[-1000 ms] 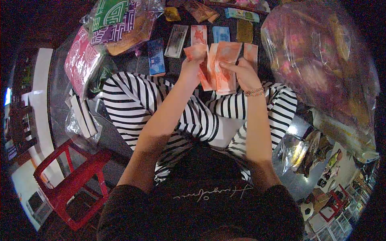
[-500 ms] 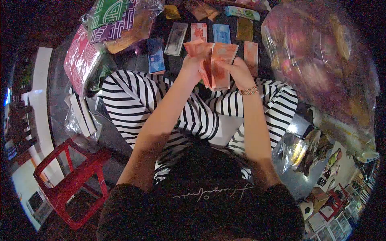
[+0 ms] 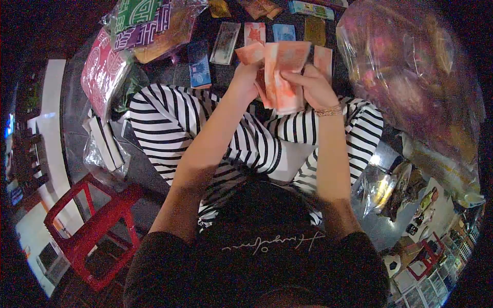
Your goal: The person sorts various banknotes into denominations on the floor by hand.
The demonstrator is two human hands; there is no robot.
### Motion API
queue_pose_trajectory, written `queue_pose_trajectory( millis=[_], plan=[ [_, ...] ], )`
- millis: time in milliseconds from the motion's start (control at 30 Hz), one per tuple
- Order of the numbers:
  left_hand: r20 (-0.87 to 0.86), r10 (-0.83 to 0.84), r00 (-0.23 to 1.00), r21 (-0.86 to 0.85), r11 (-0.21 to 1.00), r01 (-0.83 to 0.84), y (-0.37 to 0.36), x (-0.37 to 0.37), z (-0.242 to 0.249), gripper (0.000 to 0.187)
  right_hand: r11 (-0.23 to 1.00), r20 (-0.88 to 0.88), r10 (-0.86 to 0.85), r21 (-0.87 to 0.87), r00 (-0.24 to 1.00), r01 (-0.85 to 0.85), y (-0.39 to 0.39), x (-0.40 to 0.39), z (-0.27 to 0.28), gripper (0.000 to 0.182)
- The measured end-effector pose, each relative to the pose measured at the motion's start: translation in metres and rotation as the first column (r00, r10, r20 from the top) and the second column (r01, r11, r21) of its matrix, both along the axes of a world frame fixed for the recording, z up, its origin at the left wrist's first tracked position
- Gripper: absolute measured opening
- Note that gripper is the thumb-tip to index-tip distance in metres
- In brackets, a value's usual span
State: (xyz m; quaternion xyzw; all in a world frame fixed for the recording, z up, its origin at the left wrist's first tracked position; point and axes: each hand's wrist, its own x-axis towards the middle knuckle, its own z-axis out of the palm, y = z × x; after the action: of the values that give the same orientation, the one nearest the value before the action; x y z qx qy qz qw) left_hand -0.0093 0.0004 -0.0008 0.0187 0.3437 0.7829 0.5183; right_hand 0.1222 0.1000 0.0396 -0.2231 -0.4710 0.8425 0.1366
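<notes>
In front of my crossed legs I hold orange-red paper notes (image 3: 286, 77), printed like banknotes. My left hand (image 3: 247, 81) is closed around part of them, its fingertips hidden behind the paper. My right hand (image 3: 314, 86) pinches the right-hand sheets, thumb lying across their face. Just beyond lie piles of notes in rows: a blue pile (image 3: 199, 66), a grey-white pile (image 3: 225, 43), a red pile (image 3: 254, 34), another blue pile (image 3: 284, 33), a gold-brown pile (image 3: 315, 32) and an orange-red pile (image 3: 323, 61).
A large clear plastic bag (image 3: 405, 66) of pinkish contents stands at right. At left are patterned red (image 3: 102, 66) and green-purple (image 3: 141, 23) packs in plastic. A red stool (image 3: 97, 231) is lower left. Crumpled plastic (image 3: 377, 192) lies right of my knee.
My right hand has moved slightly up and right, and the sheets it holds have swung higher and spread wider. My left hand stays nearly where it was.
</notes>
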Motion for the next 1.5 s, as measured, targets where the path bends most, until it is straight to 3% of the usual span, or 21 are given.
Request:
queue_pose_trajectory(
  millis=[67,167,333,400,500,633,700,800,867,900,967,1033,1100,1233,1300,1400,1500],
  plan=[
    [-0.007,-0.029,1.0,0.041,0.999,0.029,-0.002,-0.004,-0.009,0.026,0.993,0.106,0.015,0.115,0.994,-0.028,0.001,-0.002,-0.014,0.037],
    [0.023,-0.053,0.998,0.096,0.994,0.05,-0.003,-0.004,-0.017,0.03,0.988,0.198,-0.001,0.152,0.98,-0.03,0.003,-0.004,-0.025,0.036],
    [0.081,-0.057,0.995,0.134,0.99,0.046,-0.001,-0.004,-0.02,0.034,0.986,0.162,-0.031,0.168,0.986,0.003,0.0,-0.004,-0.025,0.035],
    [-0.006,-0.035,0.999,0.123,0.992,0.036,0.0,-0.003,-0.018,0.037,0.986,0.146,-0.041,0.163,0.988,0.016,0.001,-0.005,-0.032,0.035],
    [0.005,-0.042,0.999,0.052,0.998,0.041,-0.002,-0.003,-0.013,0.041,0.949,0.195,-0.112,0.31,0.974,0.047,0.004,-0.003,-0.038,0.031],
    [-0.06,-0.057,0.997,0.004,0.998,0.057,-0.001,-0.001,-0.009,0.038,0.968,0.212,-0.04,0.252,0.977,-0.015,0.01,0.001,-0.03,0.034],
    [0.108,-0.06,0.992,0.138,0.989,0.045,-0.001,-0.004,-0.016,0.037,0.977,0.22,-0.006,0.208,0.975,-0.04,0.014,0.003,-0.022,0.037],
    [0.065,0.036,0.997,0.073,0.997,-0.04,-0.005,-0.008,-0.027,0.034,0.987,0.26,-0.031,0.161,0.965,-0.012,0.02,0.008,-0.02,0.039],
    [0.03,0.062,0.998,-0.005,0.998,-0.062,-0.005,-0.008,-0.025,0.033,0.999,0.105,-0.045,0.028,0.993,0.042,0.023,0.009,-0.026,0.04],
    [-0.006,0.087,0.996,-0.082,0.993,-0.087,-0.005,-0.006,-0.02,0.031,0.999,0.105,-0.044,0.028,0.994,0.041,0.023,0.009,-0.025,0.04],
    [-0.007,0.132,0.991,-0.079,0.988,-0.132,-0.005,-0.001,-0.012,0.029,0.989,0.04,-0.06,-0.132,0.997,0.065,0.022,0.01,-0.017,0.04],
    [-0.008,0.176,0.984,-0.077,0.981,-0.176,-0.004,-0.002,-0.013,0.026,0.99,0.028,-0.066,-0.124,0.997,0.069,0.018,0.009,-0.007,0.039],
    [0.112,0.17,0.979,0.111,0.977,-0.182,-0.003,-0.012,-0.019,0.024,0.991,0.009,-0.071,-0.115,0.997,0.072,0.016,0.009,-0.004,0.039],
    [0.112,0.147,0.983,0.09,0.983,-0.158,-0.003,-0.011,-0.019,0.023,0.995,0.015,-0.05,-0.084,0.999,0.051,0.011,0.004,-0.003,0.036],
    [0.05,0.15,0.987,-0.057,0.988,-0.147,-0.001,-0.007,-0.013,0.022,0.997,0.023,-0.043,-0.064,0.999,0.044,0.008,0.001,-0.006,0.036],
    [0.026,0.161,0.987,0.089,0.983,-0.162,-0.004,-0.004,-0.007,0.022,0.996,0.106,0.015,-0.093,0.994,-0.005,0.007,-0.001,-0.021,0.035],
    [-0.012,0.176,0.984,0.043,0.984,-0.175,-0.004,-0.003,-0.003,0.023,0.999,0.112,0.031,-0.034,0.993,-0.028,0.003,-0.005,-0.032,0.035]
  ],
)
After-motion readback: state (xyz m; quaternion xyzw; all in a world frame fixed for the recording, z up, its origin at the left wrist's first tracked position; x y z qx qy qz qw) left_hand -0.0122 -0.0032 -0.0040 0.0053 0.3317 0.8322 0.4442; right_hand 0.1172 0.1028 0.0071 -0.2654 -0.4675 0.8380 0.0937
